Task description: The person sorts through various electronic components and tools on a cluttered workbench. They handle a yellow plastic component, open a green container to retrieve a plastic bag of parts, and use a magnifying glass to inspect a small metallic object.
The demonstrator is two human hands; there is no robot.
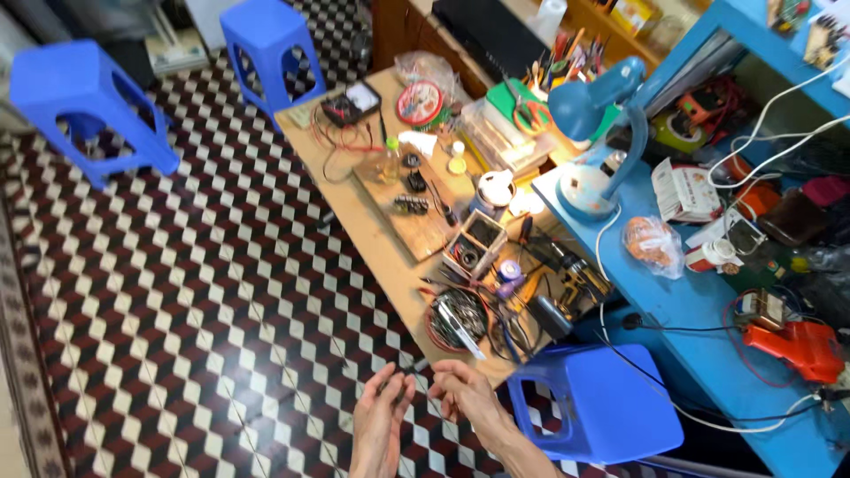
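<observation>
My left hand (381, 420) and my right hand (462, 396) are low in the view, above the patterned tile floor. Together they pinch a thin dark wire or probe (413, 366) whose tip shows between the fingertips. The fingers of both hands curl around it. Just beyond the hands lies the near end of a low wooden bench (376, 232) with a round tin of small tools (459, 320) and tangled wires.
A blue plastic stool (591, 405) stands right of my hands, two more blue stools (84, 104) at far left. The bench carries a multimeter (352, 104), small boxes and parts. A blue table (699, 319) holds a blue desk lamp (593, 133), a red device (797, 347) and cables.
</observation>
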